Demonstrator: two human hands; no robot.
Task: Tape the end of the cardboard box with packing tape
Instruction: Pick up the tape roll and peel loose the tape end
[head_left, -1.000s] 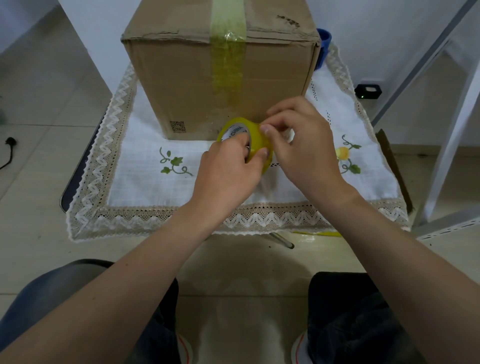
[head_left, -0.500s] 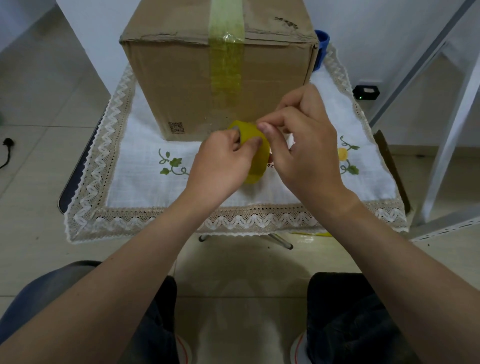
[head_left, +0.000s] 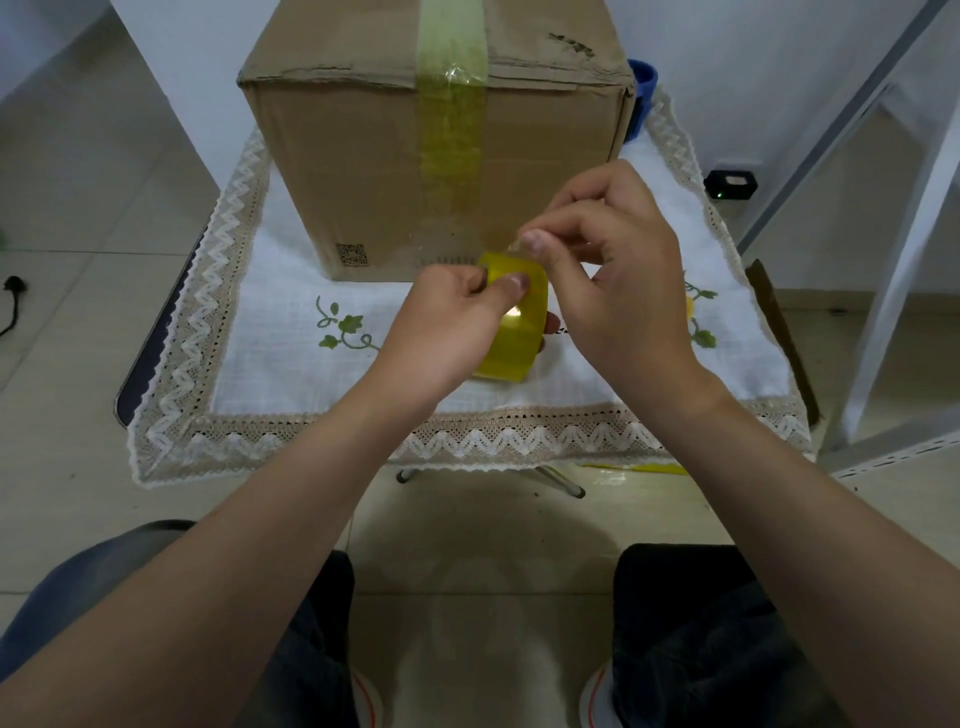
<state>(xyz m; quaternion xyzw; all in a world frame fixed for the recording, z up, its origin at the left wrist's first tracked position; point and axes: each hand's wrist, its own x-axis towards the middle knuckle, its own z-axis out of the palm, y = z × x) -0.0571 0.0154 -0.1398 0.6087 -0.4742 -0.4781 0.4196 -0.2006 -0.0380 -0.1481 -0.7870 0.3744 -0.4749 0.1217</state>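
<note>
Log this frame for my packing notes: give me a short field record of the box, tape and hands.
box: cardboard box upright on the cloth
strip: yellowish tape strip already runs over the top edge and down the near face
roll: yellow tape roll held above the cloth
left hand: grips the roll
right hand: pinches the tape end at the roll's top

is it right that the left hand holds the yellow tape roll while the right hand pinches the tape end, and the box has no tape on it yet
Not quite. The head view shows the cardboard box already has a yellowish tape strip running over its top and down the front. The rest holds: left hand holds the tape roll, right hand pinches the tape end.
</note>
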